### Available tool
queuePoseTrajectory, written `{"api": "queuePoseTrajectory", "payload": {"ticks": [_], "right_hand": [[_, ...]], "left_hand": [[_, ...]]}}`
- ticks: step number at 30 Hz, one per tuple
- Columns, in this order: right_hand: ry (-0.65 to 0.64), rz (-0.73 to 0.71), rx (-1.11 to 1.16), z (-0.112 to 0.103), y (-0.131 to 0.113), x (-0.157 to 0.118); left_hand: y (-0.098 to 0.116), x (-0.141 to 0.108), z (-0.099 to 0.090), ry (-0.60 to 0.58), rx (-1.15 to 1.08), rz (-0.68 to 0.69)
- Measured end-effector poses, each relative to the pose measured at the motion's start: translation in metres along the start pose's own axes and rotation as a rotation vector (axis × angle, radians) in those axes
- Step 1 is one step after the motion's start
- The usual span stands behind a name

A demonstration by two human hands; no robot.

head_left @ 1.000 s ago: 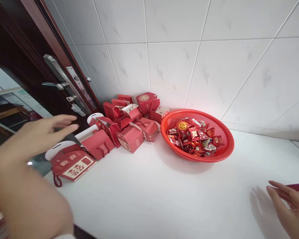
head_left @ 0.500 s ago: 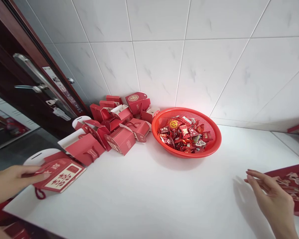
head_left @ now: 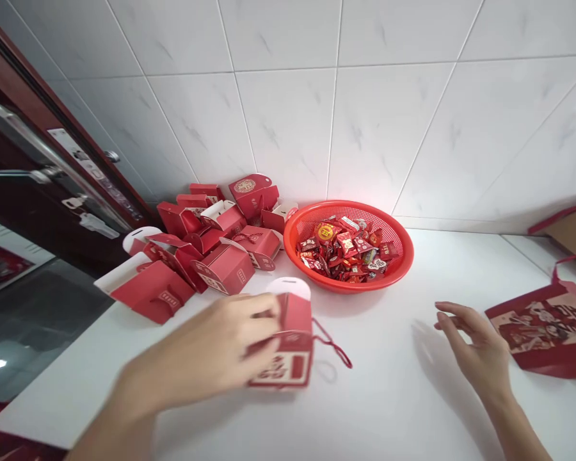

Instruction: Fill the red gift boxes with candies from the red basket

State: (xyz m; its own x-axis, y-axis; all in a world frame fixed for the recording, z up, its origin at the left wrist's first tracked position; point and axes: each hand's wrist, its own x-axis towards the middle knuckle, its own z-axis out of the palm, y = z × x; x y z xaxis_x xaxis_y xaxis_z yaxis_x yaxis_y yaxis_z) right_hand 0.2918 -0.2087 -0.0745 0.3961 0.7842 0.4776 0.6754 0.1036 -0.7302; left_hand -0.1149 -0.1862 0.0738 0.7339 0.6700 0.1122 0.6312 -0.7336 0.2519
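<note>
Held at the middle of the white table [head_left: 365,397] is a red gift box [head_left: 295,314] with a white-lined flap raised and a red cord loop hanging off its right side. My left hand [head_left: 221,346] grips it from the left, slightly blurred. To the right, my right hand [head_left: 475,346] hovers above the tabletop, fingers apart and holding nothing. A red bag with printed figures [head_left: 552,326] lies just beyond it. Behind the held box sits a red plastic basket [head_left: 350,286] with several wrapped candies [head_left: 345,246] inside.
Several red boxes [head_left: 228,266] stand clustered at the back left against the tiled wall [head_left: 288,128]. A dark door with a metal handle and keys [head_left: 91,221] is at the left. An open red bag or box [head_left: 573,230] shows at the right edge.
My left hand has carried the red box from the table's left edge rightwards to the middle. The view has shifted a little. My right hand remains open near the red bag.
</note>
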Motion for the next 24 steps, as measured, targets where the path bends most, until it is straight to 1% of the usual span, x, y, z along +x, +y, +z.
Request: {"api": "queuePoseTrajectory", "payload": {"ticks": [1,2,4,6,8,9,11,14,17,19,21,23,24], "right_hand": [[-0.014,-0.054,0.021,0.003,-0.006,-0.002],[-0.027,-0.114,0.043,0.006,-0.013,-0.004],[-0.059,-0.242,0.093,0.01,-0.027,-0.008],[-0.107,-0.352,0.15,0.013,-0.042,-0.011],[-0.184,-0.43,0.203,0.016,-0.058,-0.011],[-0.216,-0.466,0.226,0.017,-0.066,-0.01],[-0.277,-0.528,0.246,0.02,-0.081,-0.006],[-0.256,-0.603,0.203,0.024,-0.099,0.002],[-0.242,-0.655,0.166,0.027,-0.112,0.011],[-0.287,-0.669,0.163,0.026,-0.118,0.015],[-0.354,-0.663,0.154,0.023,-0.121,0.016],[-0.46,-0.626,0.141,0.018,-0.121,0.014],[-0.533,-0.592,0.13,0.015,-0.121,0.013]], "left_hand": [[0.008,0.021,0.01,-0.043,0.043,0.059],[0.016,0.038,0.021,-0.059,0.083,0.136],[0.028,0.06,0.041,-0.114,0.161,0.282],[0.034,0.068,0.056,-0.128,0.184,0.3],[0.033,0.068,0.063,-0.13,0.114,0.299],[0.031,0.067,0.063,-0.13,0.051,0.299],[0.024,0.066,0.057,-0.135,-0.087,0.294],[0.014,0.071,0.042,-0.142,-0.232,0.242],[0.011,0.083,0.035,-0.154,-0.261,0.213],[0.014,0.092,0.036,-0.206,-0.258,0.258],[0.019,0.101,0.041,-0.301,-0.257,0.307],[0.024,0.108,0.046,-0.4,-0.238,0.308],[0.025,0.111,0.048,-0.431,-0.228,0.295]]}}
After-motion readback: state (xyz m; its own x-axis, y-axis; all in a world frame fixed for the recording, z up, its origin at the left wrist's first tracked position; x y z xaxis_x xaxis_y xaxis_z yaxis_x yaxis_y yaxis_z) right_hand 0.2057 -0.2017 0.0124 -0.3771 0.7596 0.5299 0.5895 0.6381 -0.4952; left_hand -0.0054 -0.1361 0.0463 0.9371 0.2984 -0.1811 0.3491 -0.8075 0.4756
